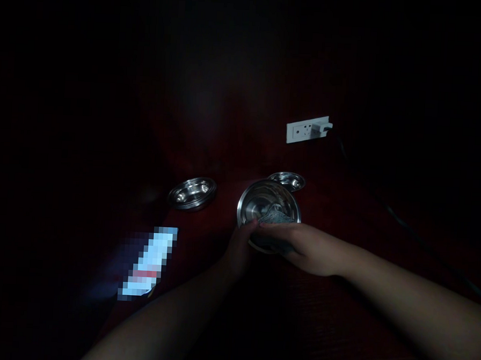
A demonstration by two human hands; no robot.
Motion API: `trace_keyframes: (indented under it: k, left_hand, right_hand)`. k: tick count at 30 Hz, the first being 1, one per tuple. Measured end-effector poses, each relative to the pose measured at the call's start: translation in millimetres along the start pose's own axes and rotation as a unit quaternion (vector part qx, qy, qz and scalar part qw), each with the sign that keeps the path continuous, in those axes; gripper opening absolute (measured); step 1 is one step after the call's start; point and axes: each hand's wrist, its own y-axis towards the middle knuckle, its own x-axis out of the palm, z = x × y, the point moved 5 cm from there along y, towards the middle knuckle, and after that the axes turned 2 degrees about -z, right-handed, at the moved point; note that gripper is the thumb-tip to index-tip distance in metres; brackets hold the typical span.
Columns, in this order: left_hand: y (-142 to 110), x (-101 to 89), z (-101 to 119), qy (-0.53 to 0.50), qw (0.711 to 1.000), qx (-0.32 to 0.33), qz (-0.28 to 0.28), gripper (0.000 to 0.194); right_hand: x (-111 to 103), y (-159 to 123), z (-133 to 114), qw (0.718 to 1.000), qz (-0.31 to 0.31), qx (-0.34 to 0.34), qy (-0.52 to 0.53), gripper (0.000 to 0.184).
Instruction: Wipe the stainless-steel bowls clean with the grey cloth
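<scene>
Steel bowl [256,194] in both hands [280,238], patterned cloth [278,215] inside.

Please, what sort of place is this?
Perhaps a dim room in a home: metal bowls on a dark red surface, and a wall socket with a plug in it.

Dark red table [330,313] | far left corner: stacked metal bowls [192,193] | far edge: metal dish [288,180] | left edge: bright pixelated object [149,264]
</scene>
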Motion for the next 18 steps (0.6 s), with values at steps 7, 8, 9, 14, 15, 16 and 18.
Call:
trace_keyframes:
  k: [7, 8, 9, 14, 15, 16, 18]
  left_hand:
    - [1.5, -2.0, -4.1, 0.007, 1.000, -0.005, -0.013, 0.033]
    - [1.9, -2.6, -4.2, 0.009, 1.000, -0.002, -0.012, 0.033]
    - [2.2, -3.0, -4.0, 0.010, 1.000, 0.001, -0.009, 0.034]
    - [2.2, -3.0, 0.0, 0.016, 1.000, 0.012, 0.013, 0.039]
    - [1.9, -3.1, 1.6, 0.019, 1.000, 0.015, 0.015, 0.039]
    - [1.5, -3.2, 3.3, 0.025, 0.999, 0.020, 0.016, 0.039]
    - [0.4, -2.3, 6.4, 0.042, 0.999, 0.029, 0.002, 0.036]
  right_hand:
    - [-6.7, -0.6, 5.0, 1.000, -0.004, 0.022, 0.005, 0.050]
    - [-7.3, -0.8, 6.3, 1.000, -0.003, 0.027, -0.003, 0.049]
    - [-7.3, -1.0, 7.5, 0.999, -0.001, 0.031, -0.012, 0.047]
    - [-2.9, -1.4, 15.2, 0.995, 0.025, 0.054, -0.080, 0.045]
    - [-1.9, -1.4, 16.4, 0.993, 0.034, 0.056, -0.094, 0.047]
    - [-0.9, -1.4, 17.2, 0.992, 0.040, 0.056, -0.104, 0.049]
    - [0.4, -1.2, 17.2, 0.992, 0.046, 0.050, -0.109, 0.052]
